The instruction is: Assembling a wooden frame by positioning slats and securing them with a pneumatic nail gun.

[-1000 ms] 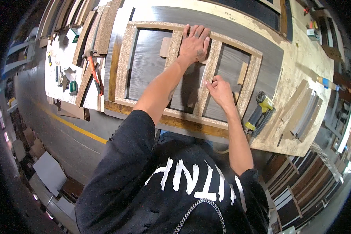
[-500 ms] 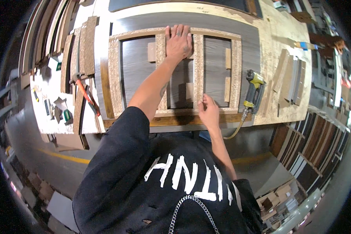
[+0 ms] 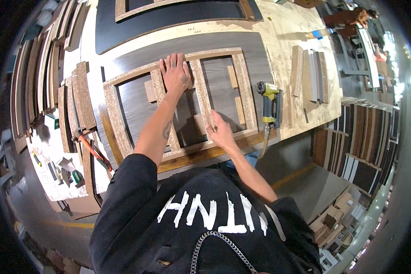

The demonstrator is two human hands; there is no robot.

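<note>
- the frame point(image 3: 246, 91) lay flat on a grey panel point(image 3: 210, 43) on the table point(image 3: 283, 27), straight ahead of the body and under both hands
- its long axis ran left to right, the right end set a little farther away; its slats ran out from the body
- the left hand point(image 3: 175, 75) lay palm down at the far rail, fingers straight and slightly spread over it, between the two middle slats; it pressed or steadied rather than gripped, as far as could be judged
- the right hand point(image 3: 222, 131) was half curled, thumb and forefinger a little apart at the near part of the right middle slat point(image 3: 200, 86); whether it pinched anything small could not be told
- the right hand was the nearer one to the slat's near end, the left to its far end
- a brown strip point(image 3: 192, 159) lined the near edge
- the nail gun point(image 3: 269, 102) stood just beyond the frame's right end, on the right hand's side, and narrowed the room there
- bare panel showed past the far rail; the hammer point(image 3: 93, 151) lay off to the left
</note>
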